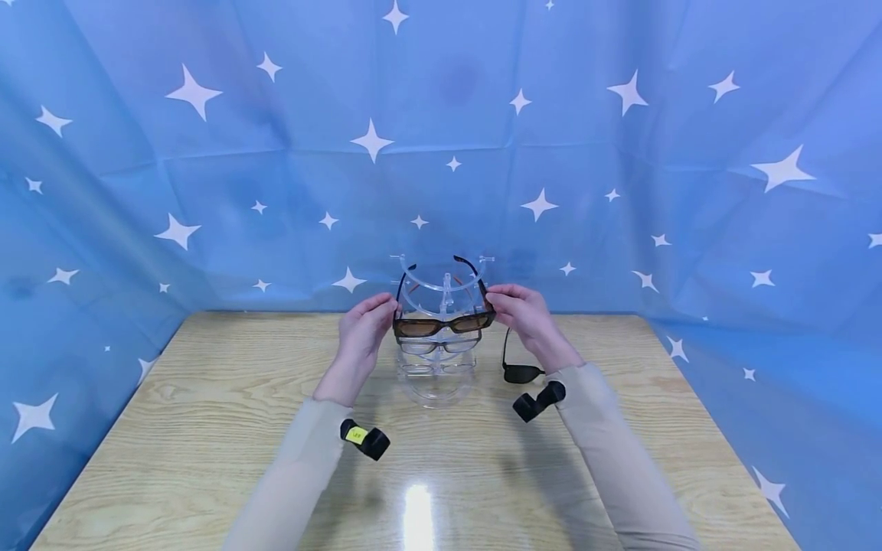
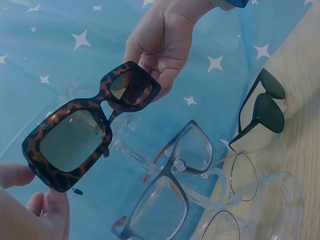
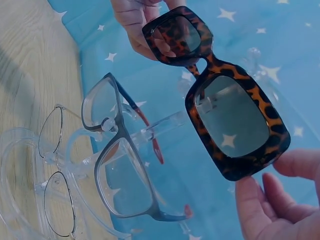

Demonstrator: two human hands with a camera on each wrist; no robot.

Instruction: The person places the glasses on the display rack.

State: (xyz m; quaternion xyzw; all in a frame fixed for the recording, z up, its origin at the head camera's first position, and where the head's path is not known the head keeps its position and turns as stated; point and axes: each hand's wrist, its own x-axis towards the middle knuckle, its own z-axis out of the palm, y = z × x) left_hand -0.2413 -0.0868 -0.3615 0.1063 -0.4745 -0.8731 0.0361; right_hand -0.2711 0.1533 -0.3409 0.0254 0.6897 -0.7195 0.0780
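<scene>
Both hands hold a pair of tortoiseshell sunglasses (image 1: 420,328) at its two sides, in front of the upper part of a clear eyeglass display stand (image 1: 446,287). My left hand (image 1: 365,325) pinches the left hinge corner. On the other side, my right hand (image 1: 521,312) grips the right hinge corner. The temples point back toward the stand. Lower on the stand sit grey-framed eyeglasses (image 2: 167,175) with reddish temple tips, and below them thin wire-rimmed eyeglasses (image 3: 61,202). The left wrist view shows the sunglasses' thick frame and dark lenses close up.
Black sunglasses (image 1: 521,373) lie on the wooden table (image 1: 227,428) to the right of the stand, partly behind my right wrist. A blue curtain with white stars (image 1: 455,99) hangs behind and along both sides of the table.
</scene>
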